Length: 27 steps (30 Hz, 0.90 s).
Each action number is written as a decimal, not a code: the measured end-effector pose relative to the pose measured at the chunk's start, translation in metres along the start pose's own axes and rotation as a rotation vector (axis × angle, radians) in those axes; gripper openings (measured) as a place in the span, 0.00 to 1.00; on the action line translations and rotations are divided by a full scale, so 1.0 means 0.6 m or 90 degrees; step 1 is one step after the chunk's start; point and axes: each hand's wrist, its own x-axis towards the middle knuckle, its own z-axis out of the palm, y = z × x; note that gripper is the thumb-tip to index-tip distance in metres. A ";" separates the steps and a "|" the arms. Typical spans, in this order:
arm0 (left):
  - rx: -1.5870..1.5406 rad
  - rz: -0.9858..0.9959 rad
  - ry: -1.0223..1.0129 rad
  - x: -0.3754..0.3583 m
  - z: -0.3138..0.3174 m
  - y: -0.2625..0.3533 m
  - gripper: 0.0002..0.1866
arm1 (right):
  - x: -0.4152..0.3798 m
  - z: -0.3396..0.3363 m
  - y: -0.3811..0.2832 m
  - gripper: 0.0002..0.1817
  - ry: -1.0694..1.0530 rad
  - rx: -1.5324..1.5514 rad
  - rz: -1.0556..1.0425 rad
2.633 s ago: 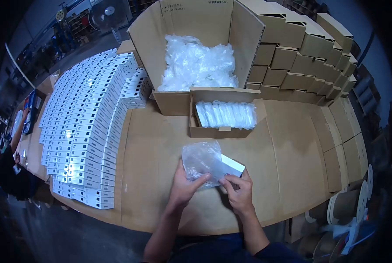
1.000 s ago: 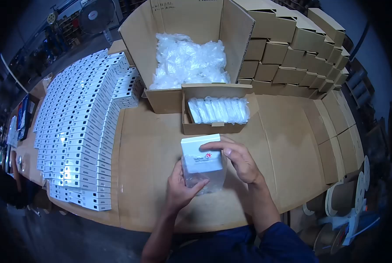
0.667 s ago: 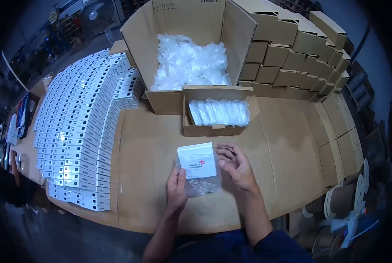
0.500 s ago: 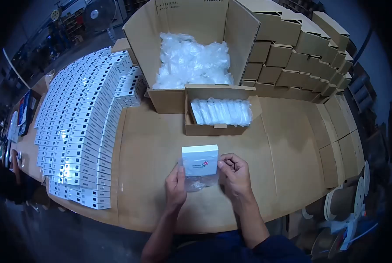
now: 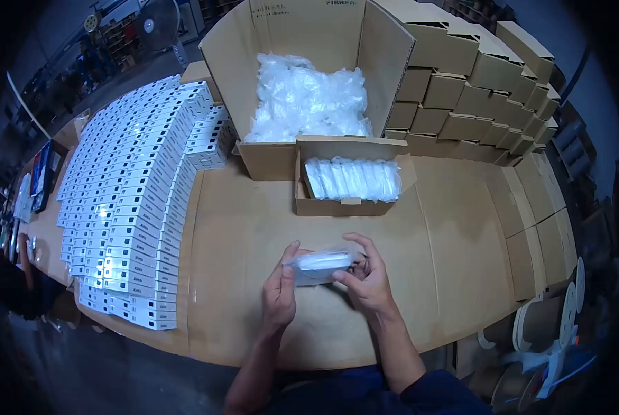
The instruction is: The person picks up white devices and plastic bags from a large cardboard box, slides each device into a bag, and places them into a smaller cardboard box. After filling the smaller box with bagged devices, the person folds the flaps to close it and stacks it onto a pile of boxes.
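Note:
A small white box in a clear plastic bag [image 5: 322, 263] is held between my two hands, above the cardboard-covered table [image 5: 247, 207]. It is tilted so that a narrow side faces me. My left hand [image 5: 280, 294] grips its left end, thumb in front. At the right end my right hand [image 5: 370, 280] pinches the bag with thumb and fingers. Just beyond stands an open cardboard box [image 5: 337, 207] holding a row of bagged flat packs [image 5: 351, 178]. Behind it, a large open carton [image 5: 382, 62] holds a heap of clear plastic bags [image 5: 309, 97].
Stacked white boxes [image 5: 123, 200] fill the table's left side. Brown cardboard boxes [image 5: 455, 97] are piled at the back right, with more boxes [image 5: 544, 207] along the right edge. Spools [image 5: 544, 321] stand below on the right. Another person [image 5: 19, 277] is at the far left.
The white box has tipped from showing its printed face to showing a narrow side, and plastic now covers it. My right fingers have moved up and spread along the bag.

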 end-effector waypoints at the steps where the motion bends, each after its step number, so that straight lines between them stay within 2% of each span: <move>1: -0.002 0.002 0.003 0.003 0.006 0.005 0.27 | 0.000 -0.003 0.004 0.29 0.010 -0.021 -0.004; 6: -0.031 -0.005 -0.023 0.003 0.029 0.026 0.26 | 0.000 -0.005 0.013 0.30 0.008 -0.093 -0.049; 7: -0.052 -0.057 -0.018 0.003 0.028 0.027 0.25 | -0.001 -0.005 0.011 0.30 0.005 -0.105 -0.047; 9: -0.095 -0.164 -0.007 0.000 0.024 0.028 0.22 | -0.004 -0.006 0.008 0.22 -0.028 -0.099 -0.022; 11: -0.096 -0.162 -0.011 -0.005 0.013 0.002 0.18 | 0.002 -0.013 0.001 0.16 -0.082 -0.128 -0.007; 14: -0.107 -0.183 -0.001 -0.004 0.011 0.003 0.19 | 0.002 -0.014 0.007 0.12 -0.042 -0.119 -0.006; 17: -0.091 -0.201 0.033 0.001 0.011 0.004 0.20 | -0.005 -0.048 0.041 0.12 0.092 -0.142 0.048; 19: -0.073 -0.209 0.061 0.005 0.010 0.005 0.20 | 0.000 -0.017 0.019 0.13 0.116 0.009 -0.038; 21: -0.060 -0.211 0.061 0.010 0.007 0.009 0.21 | 0.004 -0.002 0.003 0.13 0.073 0.027 -0.162; 22: -0.053 -0.213 0.061 0.011 0.006 0.010 0.21 | 0.001 -0.011 0.003 0.13 -0.005 -0.004 -0.170; 25: -0.072 -0.215 0.044 0.007 0.002 -0.007 0.22 | 0.001 -0.024 -0.019 0.13 -0.160 -0.305 -0.116; 26: -0.083 -0.221 0.047 0.005 0.003 -0.009 0.23 | 0.000 -0.019 -0.029 0.14 -0.145 -0.420 -0.078; 27: -0.094 -0.226 0.052 0.004 0.005 -0.010 0.23 | 0.000 -0.020 -0.027 0.14 -0.130 -0.404 -0.073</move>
